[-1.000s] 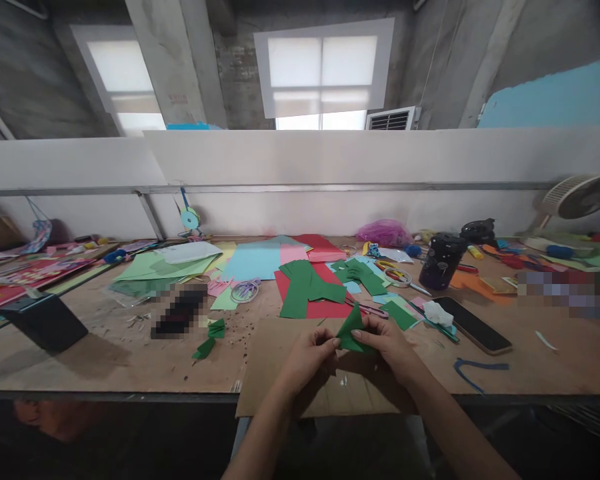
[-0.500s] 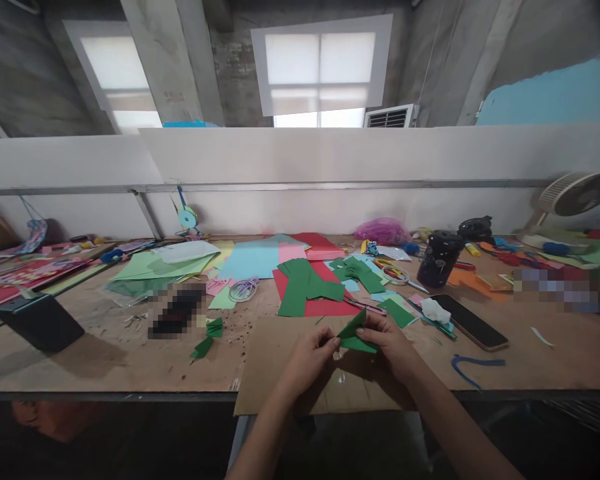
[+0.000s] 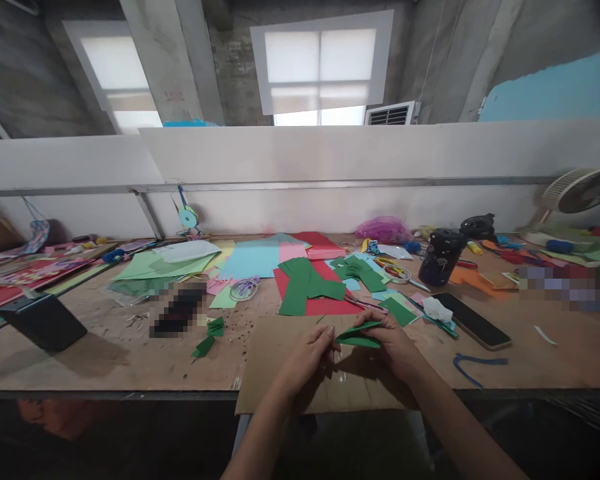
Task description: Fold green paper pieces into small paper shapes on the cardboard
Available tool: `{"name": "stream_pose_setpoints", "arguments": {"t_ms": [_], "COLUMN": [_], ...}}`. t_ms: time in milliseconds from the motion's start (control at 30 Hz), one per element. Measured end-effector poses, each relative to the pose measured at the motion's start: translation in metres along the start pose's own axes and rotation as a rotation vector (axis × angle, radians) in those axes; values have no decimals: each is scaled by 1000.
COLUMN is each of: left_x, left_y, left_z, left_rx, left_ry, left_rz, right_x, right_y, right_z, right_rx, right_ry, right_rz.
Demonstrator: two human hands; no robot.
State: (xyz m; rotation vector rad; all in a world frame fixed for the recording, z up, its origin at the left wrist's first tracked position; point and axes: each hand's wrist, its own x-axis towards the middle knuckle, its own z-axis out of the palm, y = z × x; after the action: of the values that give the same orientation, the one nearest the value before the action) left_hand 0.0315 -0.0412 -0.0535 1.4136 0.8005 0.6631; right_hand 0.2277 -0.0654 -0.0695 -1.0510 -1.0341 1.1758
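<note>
Pinching green paper [image 3: 359, 339], right hand [image 3: 398, 343] hovers above table [image 3: 145, 367]; left hand [image 3: 307, 353] curled, hold unclear; windows [image 3: 295, 59] behind.

Near edge of table [image 3: 130, 373]: bare lane between black box [image 3: 40, 323], left, and cardboard sheet [image 3: 265, 373]. Over the cardboard, left hand [image 3: 313, 353], right hand [image 3: 395, 343] and folded green paper [image 3: 363, 342] fill the room. Right of it, low passage meets blue strip [image 3: 485, 361], then smartphone [image 3: 475, 323]. Toward far edge I see dark tumbler [image 3: 439, 260] standing tall; green paper pieces [image 3: 295, 287] lie flat, passable above. Electric fan [image 3: 587, 195] obstructs far right.
</note>
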Motion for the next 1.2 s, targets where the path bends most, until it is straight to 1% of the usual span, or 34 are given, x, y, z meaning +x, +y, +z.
{"name": "stream_pose_setpoints", "arguments": {"t_ms": [167, 267, 400, 667, 800, 900, 1033, 1100, 1200], "left_x": [1, 2, 1, 0, 0, 1, 1, 2, 3], "left_y": [-2, -4, -4, -5, -3, -2, -3, -4, -5], "left_z": [-3, -3, -2, -2, 0, 0, 1, 1, 2], "left_rx": [29, 26, 22, 66, 99, 132, 178, 183, 185], "left_ry": [-50, -80, -91, -73, -63, -58, -47, -26, 43], "left_rz": [13, -13, -31, -2, 11, 42, 88, 98, 126], "right_x": [1, 0, -1, -3, -3, -4, -4, -4, -5], "right_y": [4, 3, 1, -1, -4, -5, -4, -4, -5], "right_z": [0, 0, 1, 3, 5, 5, 5, 5, 6], "right_rx": [6, -20, -48, -72, -104, -98, -109, -94, -32], "right_ry": [-29, -38, -40, -30, -50, -74, -68, -52, -39], "right_rz": [-51, -70, -86, -82, -80, -56, -41, -27, 5]}}
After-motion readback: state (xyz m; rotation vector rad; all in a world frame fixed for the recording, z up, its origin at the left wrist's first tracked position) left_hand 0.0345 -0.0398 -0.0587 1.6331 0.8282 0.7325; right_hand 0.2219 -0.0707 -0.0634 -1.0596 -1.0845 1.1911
